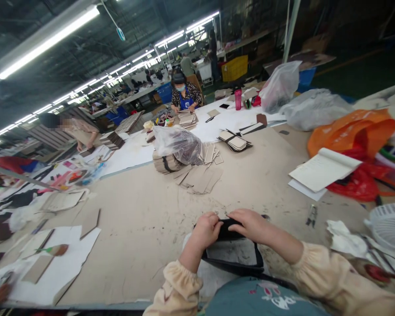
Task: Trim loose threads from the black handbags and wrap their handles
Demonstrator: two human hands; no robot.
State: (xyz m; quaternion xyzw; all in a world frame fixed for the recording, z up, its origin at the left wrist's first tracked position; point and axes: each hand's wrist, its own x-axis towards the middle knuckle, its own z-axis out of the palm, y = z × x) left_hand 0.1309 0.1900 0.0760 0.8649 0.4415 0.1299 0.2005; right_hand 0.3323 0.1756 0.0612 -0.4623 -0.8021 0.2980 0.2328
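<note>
Both my hands rest on a black flat piece (pixel 231 231) lying on the brown table (pixel 141 219) right in front of me. My left hand (pixel 206 229) is curled, its fingers pinching the piece's upper left edge. My right hand (pixel 250 224) lies over the top right part, fingers bent and pressing on it. Below the hands the black piece frames a grey-white panel (pixel 233 252). Cream sleeves cover both my forearms.
Small scissors (pixel 312 215), crumpled white cloth (pixel 344 239) and a white basket (pixel 390 226) lie at right. A notepad (pixel 321 169) and orange bag (pixel 352 131) sit behind. Stacked grey card pieces (pixel 197 177) and a plastic bag (pixel 177 145) are mid-table. A brush (pixel 54 250) lies left. Other people work farther off.
</note>
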